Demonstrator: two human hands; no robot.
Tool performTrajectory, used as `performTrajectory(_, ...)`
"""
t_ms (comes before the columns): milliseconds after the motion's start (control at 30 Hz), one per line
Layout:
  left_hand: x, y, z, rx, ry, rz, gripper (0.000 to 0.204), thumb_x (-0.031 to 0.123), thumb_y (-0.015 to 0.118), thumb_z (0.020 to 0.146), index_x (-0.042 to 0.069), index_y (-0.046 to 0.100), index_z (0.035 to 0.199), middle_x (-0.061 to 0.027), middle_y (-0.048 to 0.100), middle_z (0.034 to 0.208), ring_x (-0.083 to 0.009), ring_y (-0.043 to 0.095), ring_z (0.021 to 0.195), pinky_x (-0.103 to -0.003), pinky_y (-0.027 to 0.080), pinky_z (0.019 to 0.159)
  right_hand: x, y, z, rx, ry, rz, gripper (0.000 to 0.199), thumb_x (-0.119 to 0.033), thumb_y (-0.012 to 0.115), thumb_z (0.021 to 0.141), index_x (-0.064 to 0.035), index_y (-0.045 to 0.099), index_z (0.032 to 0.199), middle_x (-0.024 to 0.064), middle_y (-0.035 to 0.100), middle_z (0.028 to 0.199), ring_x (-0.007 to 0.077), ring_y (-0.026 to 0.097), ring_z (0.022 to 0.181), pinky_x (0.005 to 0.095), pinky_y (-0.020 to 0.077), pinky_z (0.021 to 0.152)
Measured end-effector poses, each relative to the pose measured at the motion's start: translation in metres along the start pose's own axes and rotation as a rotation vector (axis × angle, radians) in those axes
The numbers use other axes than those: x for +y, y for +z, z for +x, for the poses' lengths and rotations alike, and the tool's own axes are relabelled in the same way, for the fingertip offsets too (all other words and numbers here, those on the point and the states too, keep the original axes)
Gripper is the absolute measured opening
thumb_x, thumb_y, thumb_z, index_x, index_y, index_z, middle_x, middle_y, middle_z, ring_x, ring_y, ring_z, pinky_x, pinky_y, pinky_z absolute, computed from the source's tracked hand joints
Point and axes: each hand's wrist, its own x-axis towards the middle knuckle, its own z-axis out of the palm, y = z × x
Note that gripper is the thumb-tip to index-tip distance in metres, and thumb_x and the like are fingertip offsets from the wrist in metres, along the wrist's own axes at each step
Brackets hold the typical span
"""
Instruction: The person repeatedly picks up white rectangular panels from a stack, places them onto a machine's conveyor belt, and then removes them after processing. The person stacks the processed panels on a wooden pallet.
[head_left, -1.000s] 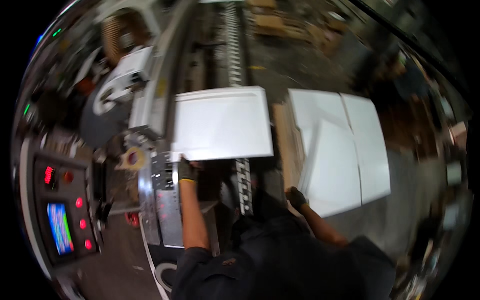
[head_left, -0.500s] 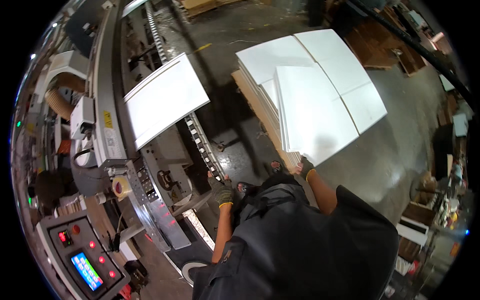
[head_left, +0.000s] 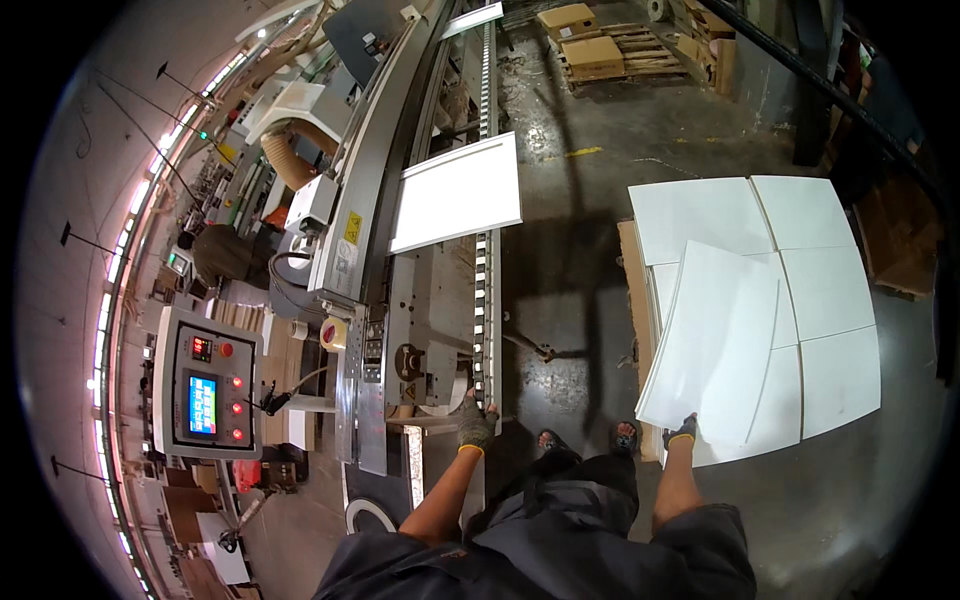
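Observation:
My left hand, in a grey fingerless glove with a yellow cuff, has its fingers around the near end of a narrow roller rail. To the right, my right hand, in a dark glove, grips the near edge of a white flat panel. This panel lies askew on top of a stack of white panels; the fingers beneath its edge are hidden. Ahead of my left hand, another white panel with a groove near its far edge spans from the long machine across the rail.
A control box with a lit screen and red buttons stands at the left. Tape rolls sit on the machine's near end. Another white panel is farther along the machine. Cartons lie on a wooden pallet at the back.
The view has swung left. The top panel under my right hand has turned askew on the stack. The panel on the machine sits farther along. My left hand stays at the rail end.

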Motion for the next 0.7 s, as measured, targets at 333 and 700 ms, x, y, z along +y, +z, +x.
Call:
performTrajectory(333, 0.086, 0.003, -0.029, 0.320, 0.230, 0.446, 0.097, 0.049, 0.064, 0.084, -0.003, 0.016, 0.150, -0.0268, 0.015, 0.156, -0.0419, 0.015, 0.145, -0.055, 0.013, 0.117, 0.017, -0.039, 0.014, 0.136, 0.021, 0.088, 0.043, -0.050, 0.057, 0.093, -0.0136, 0.057, 0.116, 0.0060, 0.060, 0.100, 0.0235, 0.055, 0.080, 0.0408, 0.0513, 0.073)
performTrajectory(700, 0.146, 0.203, -0.107, -1.272, -0.571, -0.983, 0.061, 0.060, 0.046, 0.094, 0.004, 0.056, 0.117, -0.0118, 0.063, 0.100, -0.0238, 0.061, 0.083, -0.037, 0.050, 0.070, 0.073, -0.054, -0.074, -0.432, 0.795, 0.459, 0.046, -0.055, 0.046, 0.094, -0.0108, 0.058, 0.100, 0.0076, 0.063, 0.099, 0.0233, 0.056, 0.095, 0.0425, 0.0412, 0.089)
